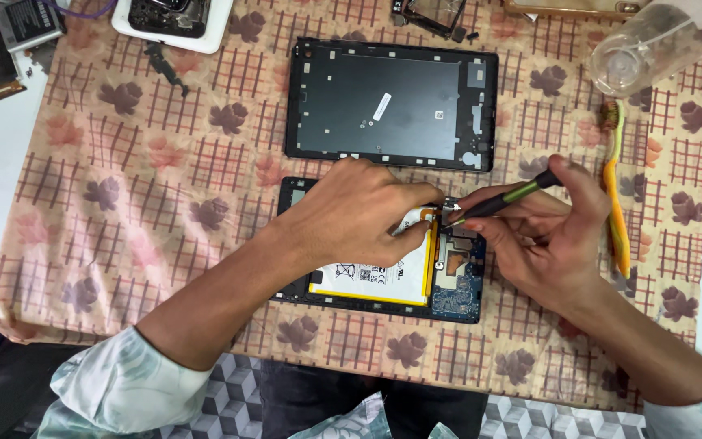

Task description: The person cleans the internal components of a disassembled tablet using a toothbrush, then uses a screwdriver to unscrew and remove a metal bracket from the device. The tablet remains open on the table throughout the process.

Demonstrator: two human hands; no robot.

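An opened tablet [457, 293] lies on the patterned cloth, its white battery with yellow edges and blue circuit board exposed. My left hand [359, 215] rests on top of the tablet, fingers pinched near a small metal part at the battery's upper right corner. My right hand [542, 236] grips a black and green screwdriver [501, 201], whose tip points at that same corner. The tablet's dark back cover [392, 102] lies just beyond, inner side up.
An orange and green toothbrush [615, 187] lies right of my right hand. A clear plastic bottle [652, 45] lies at the top right. Phone parts, a white tray [172, 20] and a battery [30, 20] sit along the top edge. The brown leaf-patterned cloth [123, 203] covers the table.
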